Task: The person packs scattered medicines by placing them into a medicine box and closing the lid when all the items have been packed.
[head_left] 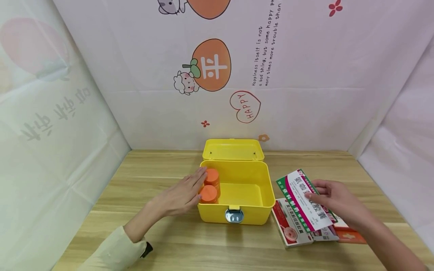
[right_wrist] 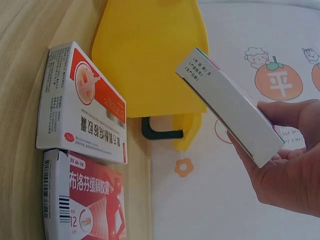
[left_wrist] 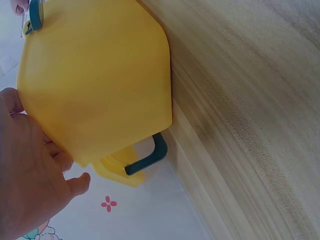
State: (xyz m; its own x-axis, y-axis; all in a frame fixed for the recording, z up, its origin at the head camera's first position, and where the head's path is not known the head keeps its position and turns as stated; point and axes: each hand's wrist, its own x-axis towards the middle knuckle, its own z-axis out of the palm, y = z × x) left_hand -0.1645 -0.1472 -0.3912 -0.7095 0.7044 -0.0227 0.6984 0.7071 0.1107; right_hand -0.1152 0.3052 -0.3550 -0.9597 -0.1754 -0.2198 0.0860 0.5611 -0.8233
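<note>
So nearest is a pale sleeve [head_left: 116,250] on the left, lying over the wood-grain desk [head_left: 190,244]. Over on the right there's a red-and-white capsule carton [head_left: 289,227] lying flat, with a pink ibuprofen carton [right_wrist: 100,195] just beside it and an orange-edged box [head_left: 350,237] partly hidden further right. Above those, the right hand [head_left: 344,201] has a green-and-white capsule carton [head_left: 305,199] pinched between thumb and fingers, tilted and up off the desk, just right of the yellow storage box [head_left: 215,214]. That box has a silver latch [head_left: 234,215] on its near side. The left hand [head_left: 183,194] isn't gripping anything, fingers pretty straight and resting at the box's left rim. Two orange caps [head_left: 208,194] sit inside along the left wall, one nearer, one farther. Past that the yellow lid [head_left: 234,149] is flipped open, then a white printed backdrop [head_left: 305,113] with cartoon fruit and a "HAPPY" heart.
</note>
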